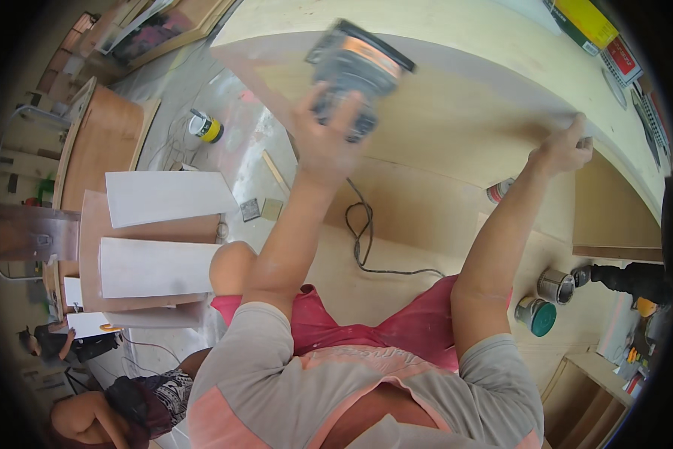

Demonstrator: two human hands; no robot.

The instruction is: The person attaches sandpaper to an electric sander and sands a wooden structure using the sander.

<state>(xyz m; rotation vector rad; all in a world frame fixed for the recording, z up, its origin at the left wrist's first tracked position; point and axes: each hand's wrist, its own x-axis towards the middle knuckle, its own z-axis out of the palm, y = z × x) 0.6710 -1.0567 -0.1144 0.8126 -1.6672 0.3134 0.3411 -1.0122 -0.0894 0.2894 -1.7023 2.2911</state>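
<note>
My left hand is closed round the body of a black and orange power sander, blurred by motion. The sander's flat black pad is up at the front edge of a pale wooden counter; whether it touches is hard to tell. At the counter's right part, my right hand grips the edge, thumb up and fingers curled. Below the edge spreads the counter's grey-rimmed wooden front panel. A black cord loops on the wooden surface beneath my arms.
Paint cans stand low at right, and another can sits behind my right forearm. White boards lie at left, near a yellow-black tub. Boxes rest on the counter. Other people are at lower left.
</note>
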